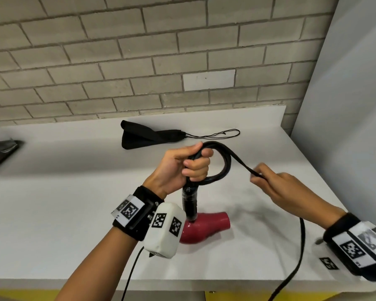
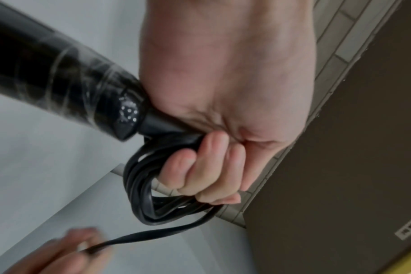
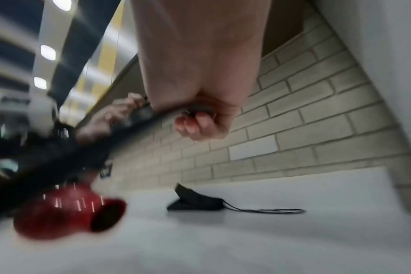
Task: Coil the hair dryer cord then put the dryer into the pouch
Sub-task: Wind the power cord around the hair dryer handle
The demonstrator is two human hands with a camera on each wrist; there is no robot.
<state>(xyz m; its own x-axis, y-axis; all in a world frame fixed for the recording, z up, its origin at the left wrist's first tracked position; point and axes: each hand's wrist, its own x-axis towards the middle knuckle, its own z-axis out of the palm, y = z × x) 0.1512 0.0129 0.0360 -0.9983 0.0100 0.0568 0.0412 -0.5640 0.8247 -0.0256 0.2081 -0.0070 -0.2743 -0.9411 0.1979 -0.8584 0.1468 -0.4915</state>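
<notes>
A red hair dryer (image 1: 206, 224) rests on the white counter (image 1: 74, 203), its black handle (image 1: 189, 203) pointing up. My left hand (image 1: 191, 166) grips the top of the handle together with several loops of the flat black cord (image 1: 224, 170). In the left wrist view the left hand (image 2: 214, 166) is curled round the cord loops (image 2: 139, 185) beside the handle (image 2: 59, 77). To the right, my right hand (image 1: 267, 181) pinches the cord's loose run, which trails down off the counter's front edge. The black drawstring pouch (image 1: 148, 135) lies flat near the wall. The dryer (image 3: 66, 211) and the pouch (image 3: 195, 202) also show in the blurred right wrist view.
A brick wall (image 1: 139, 61) backs the counter and a grey panel (image 1: 345, 105) stands at the right. The pouch's drawstring (image 1: 217, 133) stretches right along the counter. A dark object (image 1: 0, 153) sits at the far left edge.
</notes>
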